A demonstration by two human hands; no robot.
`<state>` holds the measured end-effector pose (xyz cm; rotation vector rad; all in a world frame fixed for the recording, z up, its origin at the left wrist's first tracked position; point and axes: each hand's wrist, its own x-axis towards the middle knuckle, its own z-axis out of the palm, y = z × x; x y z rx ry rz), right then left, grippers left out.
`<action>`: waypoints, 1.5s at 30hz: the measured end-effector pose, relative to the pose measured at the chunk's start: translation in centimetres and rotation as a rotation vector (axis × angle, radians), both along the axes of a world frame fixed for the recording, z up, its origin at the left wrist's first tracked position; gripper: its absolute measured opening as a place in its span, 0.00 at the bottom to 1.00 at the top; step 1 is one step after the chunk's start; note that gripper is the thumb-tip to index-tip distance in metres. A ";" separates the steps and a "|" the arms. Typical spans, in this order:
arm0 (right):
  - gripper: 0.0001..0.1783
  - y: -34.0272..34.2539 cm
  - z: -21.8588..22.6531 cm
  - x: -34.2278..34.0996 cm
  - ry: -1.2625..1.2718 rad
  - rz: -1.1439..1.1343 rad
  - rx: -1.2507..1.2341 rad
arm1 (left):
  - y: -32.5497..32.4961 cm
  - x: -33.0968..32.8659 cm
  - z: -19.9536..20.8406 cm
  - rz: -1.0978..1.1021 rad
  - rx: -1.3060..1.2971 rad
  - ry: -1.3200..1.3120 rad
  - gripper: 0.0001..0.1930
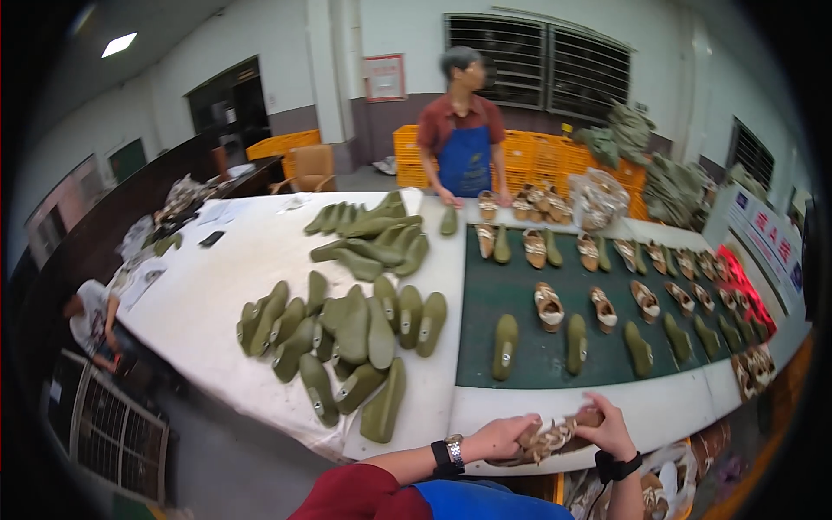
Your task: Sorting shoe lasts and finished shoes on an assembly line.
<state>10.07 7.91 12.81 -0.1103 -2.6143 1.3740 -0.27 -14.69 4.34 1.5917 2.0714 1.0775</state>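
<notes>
My left hand [503, 438] and my right hand [612, 428] hold a tan and white strappy shoe [551, 440] between them. They are over the near edge of the white table [511, 416]. The left fingers close on one end of the shoe, the right fingers on the other. Just beyond lies a dark green conveyor belt [537, 366], bearing a near row of green shoe lasts [505, 347] and rows of similar shoes [548, 307] behind them. To the left, a pile of green shoe lasts [351, 325] covers part of the white table.
Across the table stands a person [464, 130] in a blue apron, one hand near a last. Another person [90, 316] is at far left. More shoes [754, 371] sit at the right edge. Below my right arm is a plastic bag [676, 472]; orange crates [529, 154] stand behind.
</notes>
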 end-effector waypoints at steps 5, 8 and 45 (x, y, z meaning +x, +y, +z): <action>0.36 -8.0 -1.1 -5.0 0.432 0.008 0.408 | -2.8 -3.0 1.3 0.713 0.054 -0.374 0.29; 0.35 -13.1 -2.4 -9.5 0.526 0.096 0.439 | -4.9 -5.2 0.6 0.859 0.360 -0.213 0.31; 0.23 -14.3 -0.4 -14.3 0.514 -0.087 -0.067 | -3.8 -8.0 9.0 0.694 0.286 0.628 0.08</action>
